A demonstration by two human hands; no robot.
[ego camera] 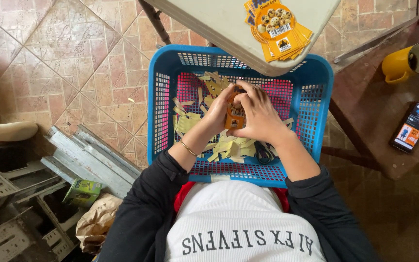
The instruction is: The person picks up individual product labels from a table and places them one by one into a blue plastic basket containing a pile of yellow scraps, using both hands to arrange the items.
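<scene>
Orange sticker label at frame centre, over blue plastic basket; left hand and right hand both closed on it, fingers curled tight at its top edge, seemingly peeling. Judged midway: heap of pale yellow backing strips, too many to count, already in basket; stack of orange labels, several, exact count unclear, waits on worktop at upper frame. One yellow mug, one phone on right.

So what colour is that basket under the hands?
The basket is blue, with a pink one nested inside; seen in the head view.
</scene>
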